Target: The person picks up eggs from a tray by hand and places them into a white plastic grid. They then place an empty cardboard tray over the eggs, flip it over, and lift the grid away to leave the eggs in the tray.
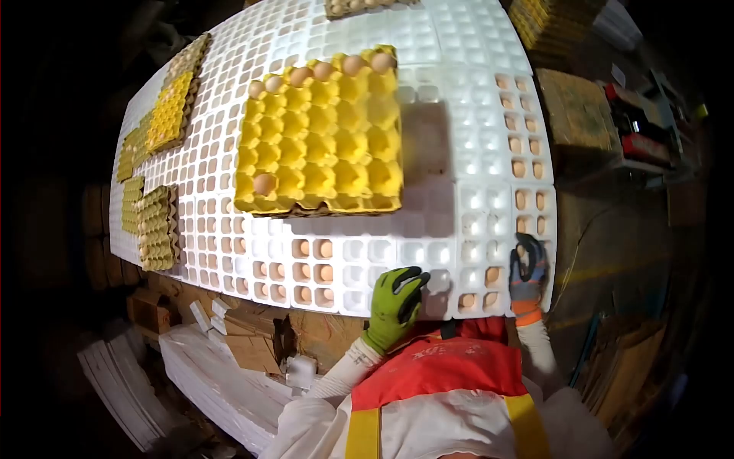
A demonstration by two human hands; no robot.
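Observation:
My left hand (pixel 397 302), in a green glove with dark fingertips, is over the white foam trays (pixel 359 294) near the front edge. Its fingers are curled and bunched, and whatever they may hold is hidden. At the right, my right hand (pixel 527 271), in a grey and orange glove, has its fingers closed around a pale egg (pixel 523 256) above the tray cells. Ahead of my hands a yellow egg tray (pixel 321 149) lies on the foam trays, with a row of eggs along its far edge and one egg (pixel 264 183) near its front left corner.
More egg trays (pixel 157 229) stand at the left, and another tray (pixel 367 8) lies at the far edge. Brown eggs fill some foam cells on both sides. Cardboard boxes (pixel 256 340) and white wrapped sheets (pixel 222 382) are below the front edge; a large box (pixel 577 115) stands right.

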